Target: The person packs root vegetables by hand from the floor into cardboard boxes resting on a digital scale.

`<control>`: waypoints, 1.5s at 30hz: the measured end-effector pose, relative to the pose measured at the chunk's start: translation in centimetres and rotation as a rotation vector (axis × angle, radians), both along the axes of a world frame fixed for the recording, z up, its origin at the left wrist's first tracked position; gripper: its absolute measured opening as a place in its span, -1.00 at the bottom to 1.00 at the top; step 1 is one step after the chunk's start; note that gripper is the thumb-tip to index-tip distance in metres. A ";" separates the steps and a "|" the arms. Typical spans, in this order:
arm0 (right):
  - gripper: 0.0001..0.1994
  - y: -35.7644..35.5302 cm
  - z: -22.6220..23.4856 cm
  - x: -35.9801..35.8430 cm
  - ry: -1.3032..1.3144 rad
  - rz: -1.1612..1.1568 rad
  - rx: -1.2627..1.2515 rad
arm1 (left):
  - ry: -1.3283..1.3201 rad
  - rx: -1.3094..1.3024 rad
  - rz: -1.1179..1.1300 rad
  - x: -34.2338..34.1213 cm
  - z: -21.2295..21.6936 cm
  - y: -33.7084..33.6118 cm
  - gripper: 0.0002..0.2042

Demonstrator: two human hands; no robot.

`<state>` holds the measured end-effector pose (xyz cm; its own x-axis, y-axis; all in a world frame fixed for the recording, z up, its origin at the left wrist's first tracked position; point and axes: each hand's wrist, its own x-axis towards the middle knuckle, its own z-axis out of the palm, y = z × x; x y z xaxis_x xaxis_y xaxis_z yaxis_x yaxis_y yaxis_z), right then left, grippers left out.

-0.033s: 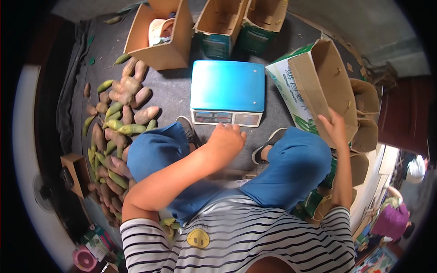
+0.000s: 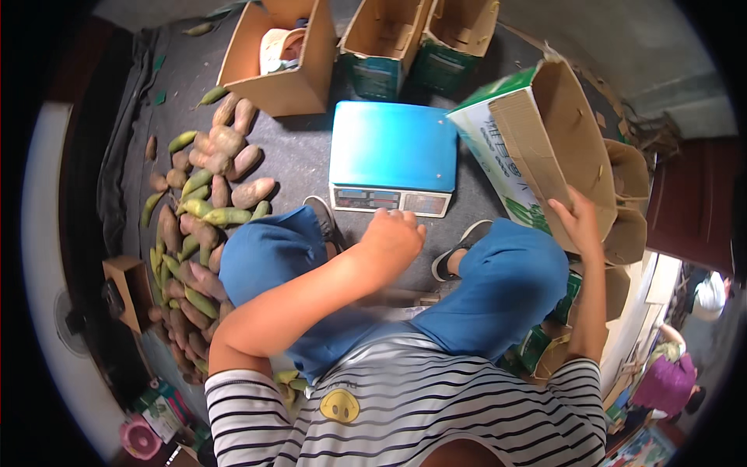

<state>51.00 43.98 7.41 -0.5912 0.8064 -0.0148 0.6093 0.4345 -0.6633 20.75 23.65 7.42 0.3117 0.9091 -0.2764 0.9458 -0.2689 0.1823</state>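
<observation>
My right hand [image 2: 577, 222] grips the near edge of a tilted, open-topped carton [image 2: 572, 140], white and green outside with bare brown inside. The carton leans to the right of a digital scale [image 2: 393, 148] with a flat blue top, on which nothing lies. Just before the scale's front panel, my left hand [image 2: 393, 241] is closed with curled fingers. Its fingertips are hidden, and I cannot tell whether it holds anything or touches the scale. Left of the scale spreads a pile of brownish-pink roots like sweet potatoes [image 2: 226, 140] and long green vegetables [image 2: 227, 216].
Beyond the scale stand a brown box [image 2: 299, 86] with a pale cap inside and two open green cartons [image 2: 373, 74]. More cartons [image 2: 626, 171] line the right side. A small box [image 2: 128, 292] sits far left. Another person [image 2: 669, 381] bends at the lower right.
The carton in my right hand has shifted slightly left toward the scale. My left hand stays before the scale's panel. The whole view has moved a little.
</observation>
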 end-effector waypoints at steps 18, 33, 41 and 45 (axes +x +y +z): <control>-0.68 -5.3 -1.9 -22.9 -0.300 0.755 0.160 | 0.067 -0.032 0.010 0.5 -1.5 -0.8 -0.77; -0.77 -5.9 -4.5 -22.6 -0.168 0.721 0.198 | 0.105 -0.210 -0.033 2.2 -0.8 0.2 -0.70; -0.63 -8.9 6.7 -26.6 0.060 0.695 0.392 | 0.116 -0.201 -0.006 2.9 -1.3 0.6 -0.67; -0.61 -12.4 19.7 -24.8 0.636 0.634 0.564 | 0.130 -0.157 -0.037 3.5 -1.2 0.4 -0.69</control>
